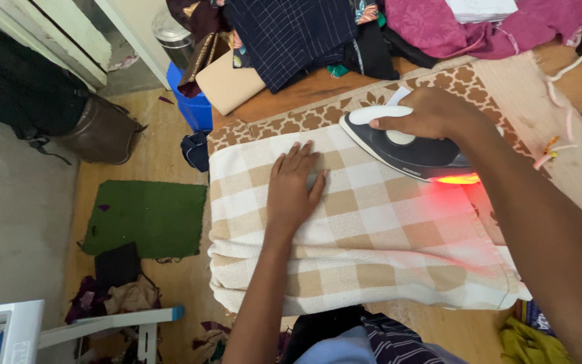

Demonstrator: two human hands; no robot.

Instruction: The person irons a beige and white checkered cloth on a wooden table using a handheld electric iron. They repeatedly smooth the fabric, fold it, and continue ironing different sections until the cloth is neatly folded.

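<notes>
Right hand (432, 114) grips iron (405, 145) | tip points up-left | left hand (294, 185) flat on checked cloth (372, 229)

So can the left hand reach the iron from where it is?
Probably yes. The left hand lies flat on the checked cloth, the iron sits close beside it, and nothing lies between them, though the right hand already grips the handle.
</notes>
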